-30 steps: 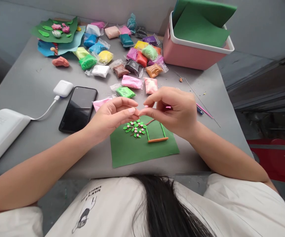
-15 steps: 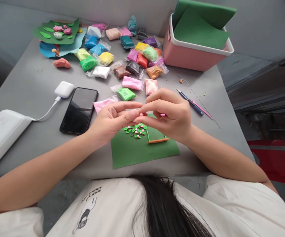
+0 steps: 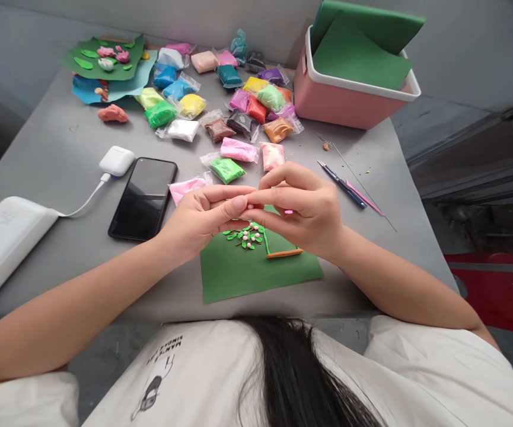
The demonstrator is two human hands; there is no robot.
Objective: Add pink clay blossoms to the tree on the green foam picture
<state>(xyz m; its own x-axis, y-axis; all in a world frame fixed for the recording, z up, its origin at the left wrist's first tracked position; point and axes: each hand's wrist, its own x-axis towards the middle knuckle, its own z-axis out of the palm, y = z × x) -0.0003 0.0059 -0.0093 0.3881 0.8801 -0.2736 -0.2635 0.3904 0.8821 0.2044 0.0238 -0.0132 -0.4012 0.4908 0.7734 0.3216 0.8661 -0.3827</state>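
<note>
Above the green sheet [image 3: 256, 281], my left hand [image 3: 209, 210] and my right hand [image 3: 303, 204] meet at the fingertips. A tiny ball of pink clay [image 3: 250, 207], mostly hidden, is pinched between them. A second bit of brighter pink [image 3: 289, 212] shows under the curled fingers of my right hand. Stuck to the sheet are green clay leaves with pale pink dots [image 3: 248, 237] on brown twigs. Beside them, a brown-orange clay bar [image 3: 284, 253] hangs from green strands; their upper ends are behind my right hand.
Bagged clay in many colours, such as a green pack [image 3: 226, 169], lies beyond my hands. On the left are a phone [image 3: 143, 198], a white power bank [image 3: 9, 249] and an earbud case [image 3: 116, 161]. Pen-like tools [image 3: 343, 185] lie right, below a pink bin [image 3: 349, 107].
Both hands have shifted very slightly, with the right fingertips edging left over the left ones. The pink ball between them is now more covered.
</note>
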